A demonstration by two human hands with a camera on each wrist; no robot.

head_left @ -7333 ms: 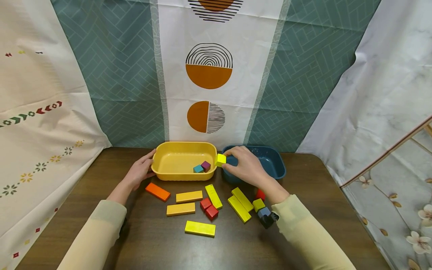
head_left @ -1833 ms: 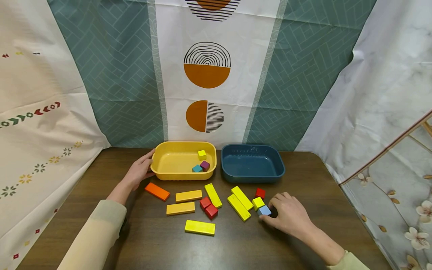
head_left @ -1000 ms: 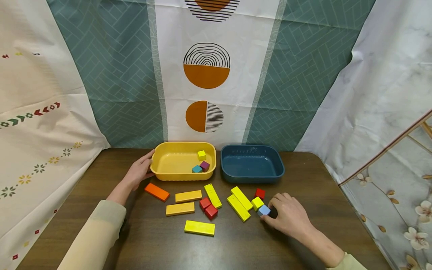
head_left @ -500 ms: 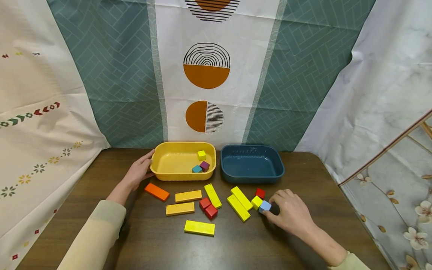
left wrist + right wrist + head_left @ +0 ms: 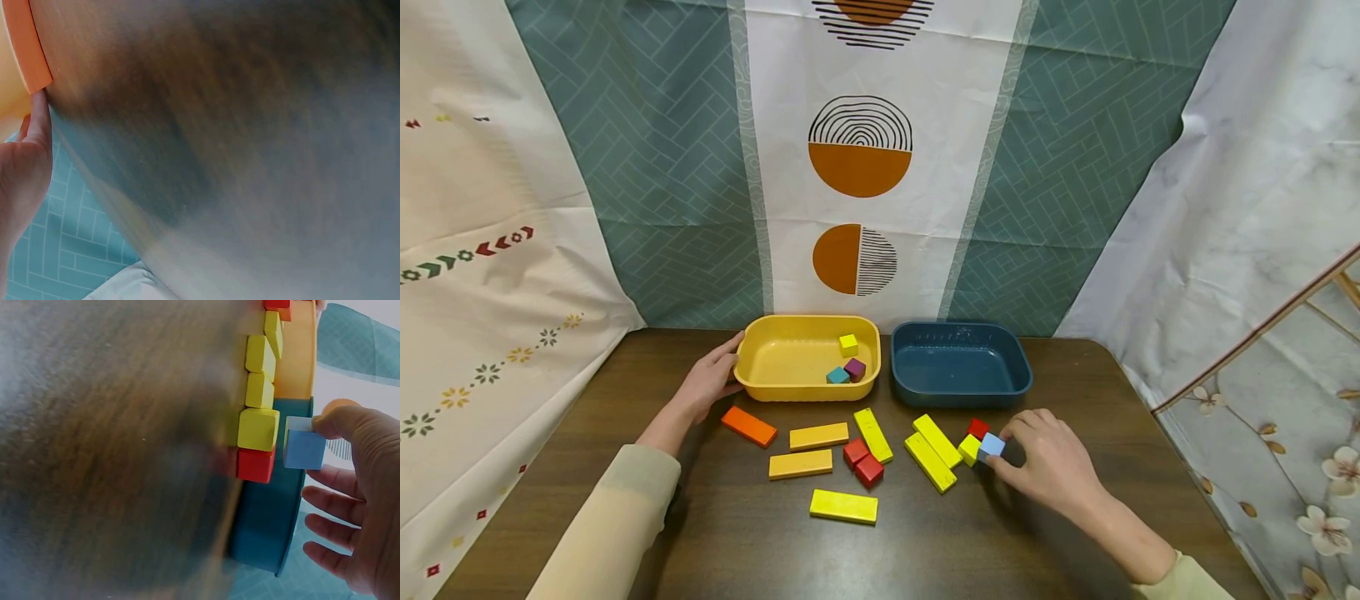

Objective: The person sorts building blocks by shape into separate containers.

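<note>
Right hand (image 5: 1051, 467) is what I see first: its thumb and forefinger pinch a small light blue cube (image 5: 991, 446), lifted just off the brown counter (image 5: 925, 542). In the right wrist view I see the same cube (image 5: 304, 449) clamped at the fingertips, with the other fingers (image 5: 331, 506) spread loosely below it. Just beside the cube lie a yellow cube (image 5: 969, 449) and a red cube (image 5: 977, 428), the two touching each other. Next to them, two long yellow blocks (image 5: 934, 451) lie side by side at a slant.

Beyond the right hand stands a dark blue tray (image 5: 961, 367), with nothing showing inside it that I can make out. Touching or nearly touching its left side is a yellow tray (image 5: 775, 367), which holds three small cubes near its right end: a yellow one (image 5: 848, 344), a purple one (image 5: 854, 368) and a teal one (image 5: 837, 376).

Left hand (image 5: 703, 385) rests against the left end of the yellow tray, fingers relaxed and only lightly curved along the rim; the left wrist view is mostly blurred, showing a fingertip (image 5: 39, 119) against the tray's edge.

In front of the yellow tray I see an orange block (image 5: 749, 426), two amber long blocks (image 5: 808, 450), another yellow long block (image 5: 873, 434), two red cubes (image 5: 862, 462) touching, and nearest me a yellow long block (image 5: 844, 507).
</note>
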